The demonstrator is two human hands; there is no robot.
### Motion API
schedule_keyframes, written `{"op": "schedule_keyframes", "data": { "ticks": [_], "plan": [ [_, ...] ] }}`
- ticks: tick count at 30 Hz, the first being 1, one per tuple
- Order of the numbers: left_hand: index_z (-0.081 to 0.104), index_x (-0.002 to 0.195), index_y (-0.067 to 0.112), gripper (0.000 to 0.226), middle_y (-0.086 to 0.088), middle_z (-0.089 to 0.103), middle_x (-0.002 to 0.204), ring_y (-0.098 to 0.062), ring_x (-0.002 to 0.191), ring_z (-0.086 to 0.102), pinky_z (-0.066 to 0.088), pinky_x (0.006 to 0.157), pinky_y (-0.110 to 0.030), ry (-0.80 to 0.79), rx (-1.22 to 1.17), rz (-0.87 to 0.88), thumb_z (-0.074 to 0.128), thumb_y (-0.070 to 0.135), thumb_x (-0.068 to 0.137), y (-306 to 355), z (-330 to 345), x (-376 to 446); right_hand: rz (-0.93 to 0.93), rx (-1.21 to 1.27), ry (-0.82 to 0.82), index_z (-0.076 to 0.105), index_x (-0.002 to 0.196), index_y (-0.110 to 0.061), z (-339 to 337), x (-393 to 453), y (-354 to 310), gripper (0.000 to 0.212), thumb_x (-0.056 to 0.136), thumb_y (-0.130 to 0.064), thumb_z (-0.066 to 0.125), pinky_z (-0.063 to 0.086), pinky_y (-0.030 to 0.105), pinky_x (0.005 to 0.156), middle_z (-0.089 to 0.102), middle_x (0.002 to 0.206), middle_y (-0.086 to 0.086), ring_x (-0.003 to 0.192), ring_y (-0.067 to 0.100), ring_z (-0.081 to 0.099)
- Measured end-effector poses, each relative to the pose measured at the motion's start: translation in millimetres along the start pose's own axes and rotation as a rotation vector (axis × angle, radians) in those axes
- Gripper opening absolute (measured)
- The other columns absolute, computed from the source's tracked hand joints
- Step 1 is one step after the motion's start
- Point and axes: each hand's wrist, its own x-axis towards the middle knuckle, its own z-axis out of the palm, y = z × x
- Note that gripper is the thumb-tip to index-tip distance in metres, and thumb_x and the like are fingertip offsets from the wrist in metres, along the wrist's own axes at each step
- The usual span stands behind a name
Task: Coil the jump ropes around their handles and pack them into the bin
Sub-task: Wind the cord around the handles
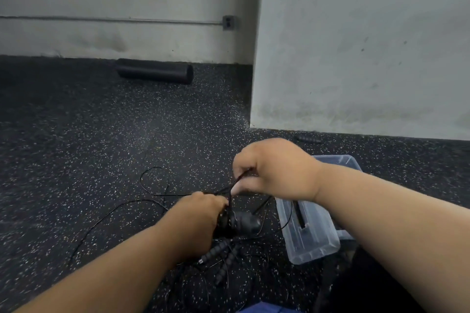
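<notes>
My left hand [201, 213] grips a pair of black jump-rope handles [243, 222] held together low over the floor. Just above and to the right, my right hand [272, 170] pinches the thin black cord [235, 184] that runs taut down to those handles. The cord's slack [155, 180] loops across the floor to the left. More ribbed black handles [225, 259] with tangled cords lie on the floor below my left hand. The clear plastic bin [309, 236] stands to the right, partly hidden by my right forearm.
A black foam roller [155, 71] lies against the far wall. One loose black handle [307, 138] rests by the base of the wall corner at right. The floor is dark speckled rubber. A dark object sits at bottom right, beside the bin.
</notes>
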Motion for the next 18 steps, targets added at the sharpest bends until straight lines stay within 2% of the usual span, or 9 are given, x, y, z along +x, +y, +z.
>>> {"op": "schedule_keyframes", "data": {
  "ticks": [1, 3, 5, 7, 10, 13, 16, 18],
  "plan": [
    [0.055, 0.104, 0.036, 0.026, 0.016, 0.062, 0.101, -0.009, 0.101, 0.057, 0.051, 0.089, -0.031, 0.042, -0.027, 0.111, 0.07, 0.025, 0.086, 7, -1, -2, 0.087, 0.09, -0.022, 0.062, 0.076, -0.024, -2, 1, 7, 0.037, 0.082, -0.056, 0.08, 0.048, 0.03, 0.062, 0.064, 0.071, -0.012, 0.067, 0.007, 0.057],
    [0.057, 0.1, 0.041, 0.026, 0.022, 0.061, 0.095, 0.001, 0.097, 0.054, 0.047, 0.087, -0.022, 0.162, -0.118, 0.223, 0.074, 0.026, 0.087, 15, -13, -8, 0.227, 0.273, -0.03, 0.053, 0.069, -0.015, -1, 1, 24, 0.051, 0.078, -0.054, 0.085, 0.04, 0.027, 0.056, 0.053, 0.059, -0.01, 0.056, 0.007, 0.045],
    [0.063, 0.106, 0.04, 0.028, 0.023, 0.065, 0.098, 0.003, 0.099, 0.057, 0.048, 0.088, -0.017, 0.299, -0.278, 0.257, 0.079, 0.026, 0.087, 18, -30, -14, 0.32, 0.408, -0.008, 0.05, 0.07, -0.007, 4, 0, 37, 0.058, 0.085, -0.056, 0.078, 0.036, 0.027, 0.056, 0.045, 0.059, -0.007, 0.056, 0.009, 0.038],
    [0.068, 0.103, 0.037, 0.029, 0.018, 0.069, 0.095, -0.001, 0.089, 0.064, 0.053, 0.077, -0.018, 0.467, -0.466, 0.23, 0.081, 0.016, 0.088, 16, -43, -21, 0.367, 0.5, 0.01, 0.053, 0.072, -0.004, 11, 1, 43, 0.065, 0.091, -0.065, 0.062, 0.037, 0.029, 0.057, 0.047, 0.061, -0.002, 0.056, 0.011, 0.04],
    [0.062, 0.099, 0.042, 0.042, 0.008, 0.069, 0.091, -0.005, 0.07, 0.061, 0.053, 0.061, -0.021, 0.641, -0.919, 0.002, 0.076, 0.004, 0.09, 7, -55, -26, 0.399, 0.517, -0.031, 0.058, 0.07, -0.021, 22, 1, 40, 0.058, 0.1, -0.068, 0.046, 0.041, 0.027, 0.058, 0.048, 0.06, -0.003, 0.053, 0.013, 0.043],
    [0.051, 0.131, 0.042, 0.05, 0.005, 0.068, 0.1, -0.016, 0.085, 0.064, 0.052, 0.067, -0.03, 0.767, -1.138, -0.299, 0.072, 0.013, 0.096, -13, -63, -17, 0.372, 0.457, -0.066, 0.053, 0.071, -0.021, 31, 0, 34, 0.049, 0.106, -0.055, 0.048, 0.04, 0.028, 0.059, 0.046, 0.06, -0.009, 0.054, 0.009, 0.042],
    [0.037, 0.147, 0.046, 0.066, 0.003, 0.067, 0.103, -0.018, 0.085, 0.063, 0.046, 0.065, -0.034, 0.749, -1.008, -0.536, 0.069, 0.017, 0.097, -45, -61, -6, 0.231, 0.232, -0.053, 0.047, 0.072, -0.02, 25, -4, 29, 0.043, 0.106, -0.045, 0.054, 0.044, 0.036, 0.062, 0.051, 0.062, -0.008, 0.057, 0.009, 0.046],
    [0.036, 0.143, 0.043, 0.061, 0.0, 0.067, 0.093, -0.022, 0.077, 0.064, 0.047, 0.064, -0.035, 0.592, -0.702, -0.618, 0.064, 0.016, 0.096, -68, -48, 0, 0.093, 0.106, -0.006, 0.057, 0.077, -0.022, 17, -8, 19, 0.034, 0.105, -0.042, 0.057, 0.048, 0.033, 0.063, 0.059, 0.067, -0.007, 0.063, 0.009, 0.055]
  ]
}}
